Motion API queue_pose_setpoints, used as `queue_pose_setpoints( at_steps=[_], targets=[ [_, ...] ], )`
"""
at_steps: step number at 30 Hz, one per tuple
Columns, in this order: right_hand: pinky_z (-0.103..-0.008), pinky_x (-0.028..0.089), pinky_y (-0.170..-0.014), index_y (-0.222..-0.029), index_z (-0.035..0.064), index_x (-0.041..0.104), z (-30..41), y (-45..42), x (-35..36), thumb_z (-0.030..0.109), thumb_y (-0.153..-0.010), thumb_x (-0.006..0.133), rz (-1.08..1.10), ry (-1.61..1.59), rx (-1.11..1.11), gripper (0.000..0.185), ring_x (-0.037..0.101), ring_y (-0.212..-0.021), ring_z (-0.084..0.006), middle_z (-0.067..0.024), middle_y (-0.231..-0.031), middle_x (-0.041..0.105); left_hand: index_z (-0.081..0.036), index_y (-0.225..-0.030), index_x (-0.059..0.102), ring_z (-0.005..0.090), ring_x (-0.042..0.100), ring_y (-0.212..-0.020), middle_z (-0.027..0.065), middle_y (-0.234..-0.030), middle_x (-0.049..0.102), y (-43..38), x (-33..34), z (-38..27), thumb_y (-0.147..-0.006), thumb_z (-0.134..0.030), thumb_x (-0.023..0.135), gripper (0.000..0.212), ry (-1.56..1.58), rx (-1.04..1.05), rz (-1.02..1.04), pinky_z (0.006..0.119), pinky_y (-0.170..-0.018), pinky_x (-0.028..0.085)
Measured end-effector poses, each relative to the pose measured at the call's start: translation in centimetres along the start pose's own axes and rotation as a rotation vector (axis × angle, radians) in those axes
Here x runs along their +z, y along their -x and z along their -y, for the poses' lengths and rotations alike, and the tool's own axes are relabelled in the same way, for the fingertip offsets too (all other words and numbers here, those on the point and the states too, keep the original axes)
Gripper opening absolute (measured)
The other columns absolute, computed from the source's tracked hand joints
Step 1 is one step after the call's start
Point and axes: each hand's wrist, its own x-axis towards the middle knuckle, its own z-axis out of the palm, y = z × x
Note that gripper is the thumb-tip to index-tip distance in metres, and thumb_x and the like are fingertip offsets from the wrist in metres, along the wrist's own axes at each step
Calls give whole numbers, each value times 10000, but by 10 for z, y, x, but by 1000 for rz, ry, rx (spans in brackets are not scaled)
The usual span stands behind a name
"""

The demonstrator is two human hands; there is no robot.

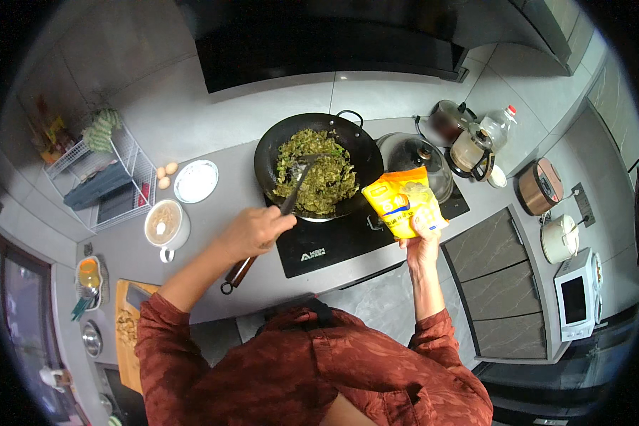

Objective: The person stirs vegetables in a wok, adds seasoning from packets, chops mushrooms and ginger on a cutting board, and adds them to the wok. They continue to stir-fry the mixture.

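Observation:
My left hand grips the dark shaft of a long-handled cooking utensil. Its head is partly sunk in chopped green food inside a black wok. Below that hand a wooden handle with a metal ring sticks out; I cannot tell whether it belongs to the utensil or the wok. My right hand pinches the lower edge of a yellow plastic packet with orange trim and printing. This packet is in front of a domed lid, just right of the wok.
Left of the black hob are a white plate, eggs, a white mug and a wire rack. A wooden board holds chopped food. Glass kettles stand back right. The range hood hangs above.

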Motion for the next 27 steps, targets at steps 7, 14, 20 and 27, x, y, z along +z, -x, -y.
queue_pose_setpoints(
  at_steps=[7,14,20,27],
  targets=[
    [-253,454,-402,-1244,53,436,-24,-10,32,308,-833,623,228,-550,430,519,603,-898,-341,-143,-1114,579,-113,-960,569,232,579,-636,68,-705,501,21,45,-8,-702,-76,577,261,-172,49,359,351,-512,479],
    [-212,387,-389,-1151,151,550,-56,14,93,478,-840,571,504,-885,847,452,513,-891,-299,-35,-1059,542,-193,-1207,552,231,607,-649,77,-759,575,32,19,-26,-806,-166,568,402,-18,-385,141,361,-572,486],
    [-398,513,-560,-1214,146,485,-56,76,167,391,-852,574,497,-513,1094,447,583,-873,-354,-98,-1084,584,69,-1099,559,192,653,-700,162,-908,644,22,-129,-34,-895,-559,417,675,1079,-1241,-95,254,-491,520],
    [-428,515,-572,-1273,79,418,-85,131,216,420,-885,481,946,-330,1443,520,615,-886,-363,-145,-1126,582,20,-899,652,93,621,-575,59,-724,652,85,-198,-69,-837,-315,632,341,1005,-1495,22,194,-466,487]
  ],
)
